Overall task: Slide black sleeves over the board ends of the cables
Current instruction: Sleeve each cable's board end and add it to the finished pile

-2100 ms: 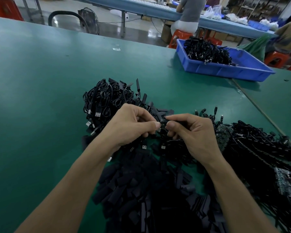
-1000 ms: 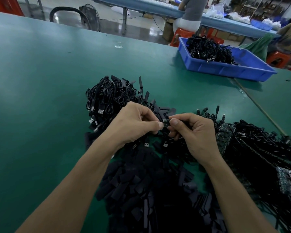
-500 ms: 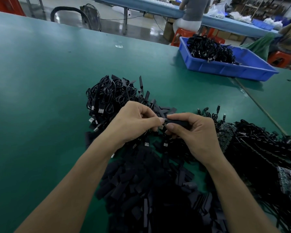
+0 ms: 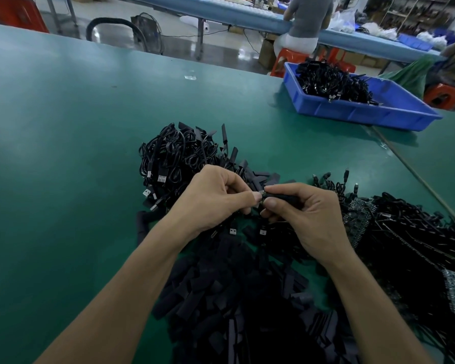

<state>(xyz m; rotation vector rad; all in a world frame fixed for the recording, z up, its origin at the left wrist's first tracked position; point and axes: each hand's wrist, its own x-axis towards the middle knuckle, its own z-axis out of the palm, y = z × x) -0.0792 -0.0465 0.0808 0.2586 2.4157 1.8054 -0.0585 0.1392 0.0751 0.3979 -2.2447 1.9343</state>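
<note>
My right hand [image 4: 304, 216] holds a black sleeve [image 4: 283, 197] between thumb and forefinger, lying level above the table. My left hand [image 4: 216, 199] pinches the cable end at the sleeve's left mouth, thumb tip touching it. The board end itself is hidden by my fingers. A heap of loose black sleeves [image 4: 247, 306] lies under my forearms. Coiled black USB cables [image 4: 174, 158] are piled beyond my left hand. Cables with bare green boards [image 4: 405, 245] spread out to the right.
A blue bin [image 4: 357, 111] with black cables stands at the far right of the green table [image 4: 63, 153]. A thin rod [image 4: 415, 174] lies diagonally at the right. People sit at another bench behind the table.
The black sleeve has appeared along my right forefinger and thumb, where before only a small cable end was pinched between both hands. Both hands stay in the same spot.
</note>
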